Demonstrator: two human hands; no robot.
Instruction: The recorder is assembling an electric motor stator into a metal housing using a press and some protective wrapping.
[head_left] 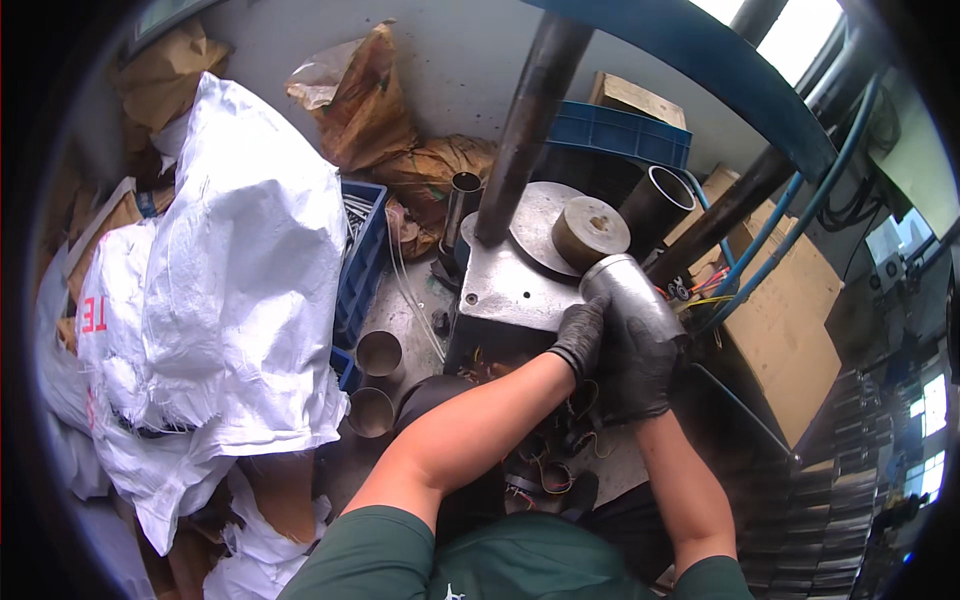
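A silvery metal cylinder [632, 296] is tilted at the right front edge of the machine's metal plate [515, 295]. My left hand [580, 338], in a black glove, grips the cylinder's left side near the plate edge. Lower down, my right hand [640, 380], also in a black glove, is wrapped around its near side. Just beyond the cylinder, a thick round metal block [592, 232] sits on a flat disc [535, 222]. Behind it to the right stands a dark open tube [657, 203].
Dark steel columns [535, 115] rise around the plate beneath a blue frame [700, 60]. White woven sacks [230, 270] and a blue crate [365, 265] lie left. Two short metal tubes [378, 354] stand on the floor. Blue hoses [790, 245] and cardboard [790, 330] are at right.
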